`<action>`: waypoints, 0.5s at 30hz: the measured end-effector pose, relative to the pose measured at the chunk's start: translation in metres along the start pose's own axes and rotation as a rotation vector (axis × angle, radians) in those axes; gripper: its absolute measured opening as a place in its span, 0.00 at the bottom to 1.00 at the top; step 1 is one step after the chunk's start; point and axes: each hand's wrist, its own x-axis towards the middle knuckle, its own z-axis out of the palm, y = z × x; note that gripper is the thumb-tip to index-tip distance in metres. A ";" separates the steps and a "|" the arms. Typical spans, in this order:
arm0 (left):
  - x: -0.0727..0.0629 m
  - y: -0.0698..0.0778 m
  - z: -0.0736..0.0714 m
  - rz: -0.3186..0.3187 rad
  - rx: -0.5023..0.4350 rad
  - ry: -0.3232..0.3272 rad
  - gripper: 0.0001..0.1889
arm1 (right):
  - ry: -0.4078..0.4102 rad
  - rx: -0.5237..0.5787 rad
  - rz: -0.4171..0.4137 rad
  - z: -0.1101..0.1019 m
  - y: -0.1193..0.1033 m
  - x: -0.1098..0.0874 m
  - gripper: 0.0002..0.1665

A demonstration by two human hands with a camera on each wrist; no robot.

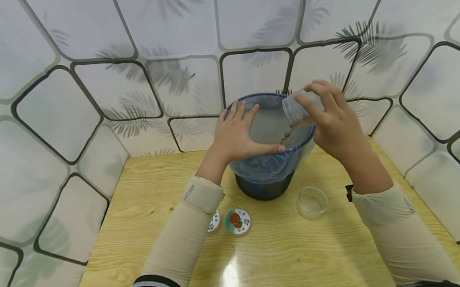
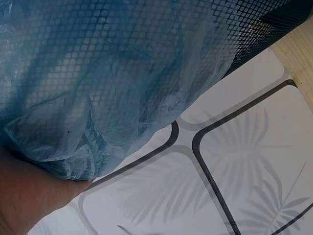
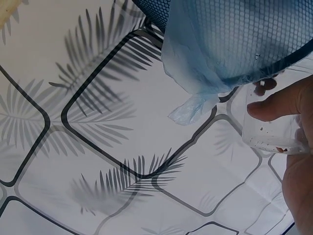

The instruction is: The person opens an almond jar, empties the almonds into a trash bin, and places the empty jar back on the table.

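A black mesh wastebasket (image 1: 266, 190) lined with a blue plastic bag (image 1: 255, 167) stands near the table's back edge. Across its rim my left hand (image 1: 239, 136) lies with spread fingers, the thumb along the near side. My right hand (image 1: 334, 118) grips a clear plastic jar (image 3: 266, 129), tipped sideways with its mouth over the wastebasket. Brown bits (image 1: 286, 136) tumble out into the bag, and a few crumbs cling inside the jar. In the left wrist view, the thumb (image 2: 41, 191) is against the bag's lower folds.
In front of the wastebasket, a clear round container (image 1: 312, 203) sits on the wooden table (image 1: 286, 255). Left of it are two round printed lids, one with a red fruit picture (image 1: 237, 221), the other (image 1: 214, 222) partly behind my left sleeve. Patterned walls (image 1: 186, 88) enclose the table.
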 end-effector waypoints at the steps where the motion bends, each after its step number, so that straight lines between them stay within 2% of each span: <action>1: 0.000 0.000 0.000 -0.001 0.000 0.000 0.69 | 0.001 -0.003 -0.002 0.000 0.000 0.000 0.48; 7: 0.000 0.000 0.000 0.001 -0.003 -0.002 0.68 | -0.001 -0.014 -0.007 0.001 0.000 0.000 0.50; 12: -0.001 0.000 0.000 0.004 -0.014 0.005 0.68 | -0.019 -0.006 0.035 -0.001 0.000 0.000 0.45; 15: -0.001 0.000 0.000 0.004 -0.021 0.008 0.68 | -0.025 -0.020 0.056 -0.002 0.000 0.001 0.46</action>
